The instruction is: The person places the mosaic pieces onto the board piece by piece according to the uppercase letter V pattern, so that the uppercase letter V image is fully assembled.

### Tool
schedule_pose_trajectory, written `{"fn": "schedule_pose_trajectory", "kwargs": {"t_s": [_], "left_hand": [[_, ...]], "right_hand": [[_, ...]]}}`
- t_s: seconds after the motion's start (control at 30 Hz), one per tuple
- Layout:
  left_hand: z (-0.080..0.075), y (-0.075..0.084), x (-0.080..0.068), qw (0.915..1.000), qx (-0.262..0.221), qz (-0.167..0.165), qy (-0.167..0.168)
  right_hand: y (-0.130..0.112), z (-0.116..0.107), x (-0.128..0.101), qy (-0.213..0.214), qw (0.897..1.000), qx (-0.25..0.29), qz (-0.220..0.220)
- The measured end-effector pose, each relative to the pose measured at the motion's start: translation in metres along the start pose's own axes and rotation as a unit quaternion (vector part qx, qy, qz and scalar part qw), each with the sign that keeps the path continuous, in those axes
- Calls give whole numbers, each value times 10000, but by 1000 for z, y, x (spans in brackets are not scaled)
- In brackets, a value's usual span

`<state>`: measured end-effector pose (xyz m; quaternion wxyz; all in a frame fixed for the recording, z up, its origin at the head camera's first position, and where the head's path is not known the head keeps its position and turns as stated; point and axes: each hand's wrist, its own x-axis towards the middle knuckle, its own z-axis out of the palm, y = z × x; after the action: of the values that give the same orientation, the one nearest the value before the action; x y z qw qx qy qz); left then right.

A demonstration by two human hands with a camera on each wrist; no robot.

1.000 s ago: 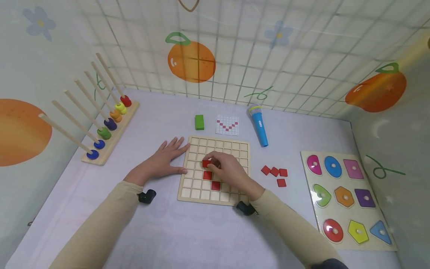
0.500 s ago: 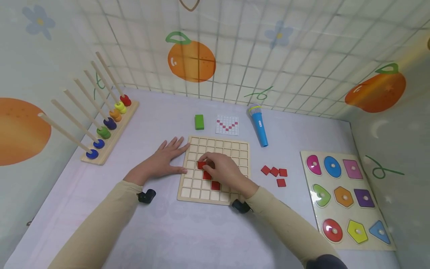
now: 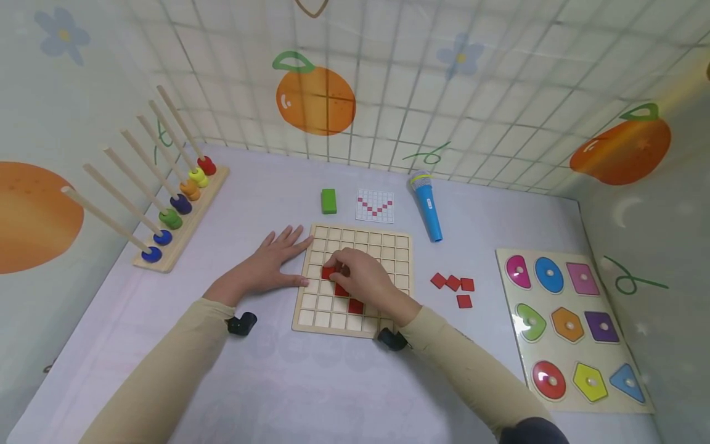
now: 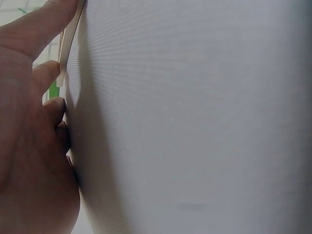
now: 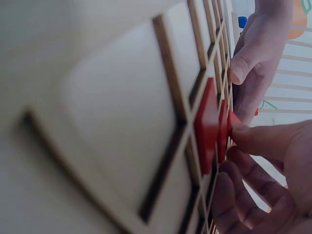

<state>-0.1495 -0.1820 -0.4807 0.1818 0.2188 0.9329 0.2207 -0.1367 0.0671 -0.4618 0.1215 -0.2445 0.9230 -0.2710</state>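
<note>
Right wrist view alone shows fingertips point(image 5: 253, 139) pinching red tile point(image 5: 233, 119).

Counter point(image 3: 310, 382): pale lilac surface, matte, evenly lit with soft shadows, enclosed on three sides by padded walls. Back wall point(image 3: 499, 74): cream with a grey grid of lines, printed with an orange point(image 3: 315, 98), a blue flower point(image 3: 459, 57) and green squiggles; left wall point(image 3: 33, 123) carries a large orange and another blue flower. Right wall point(image 3: 654, 234): greyer in tone, bearing an orange point(image 3: 621, 151), a pale crescent and a green squiggle.
</note>
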Motion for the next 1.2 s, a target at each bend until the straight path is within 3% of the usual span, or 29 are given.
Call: {"fn": "schedule_pose_trajectory", "kwargs": {"t_s": [0.37, 1.2], "left_hand": [[0, 0, 1, 10000, 29, -29, -25], [0, -1, 1, 10000, -49, -43, -63]], "right_hand": [[0, 2, 0, 109, 9997, -141, -147], [0, 2, 3, -76, 10000, -21, 13]]}}
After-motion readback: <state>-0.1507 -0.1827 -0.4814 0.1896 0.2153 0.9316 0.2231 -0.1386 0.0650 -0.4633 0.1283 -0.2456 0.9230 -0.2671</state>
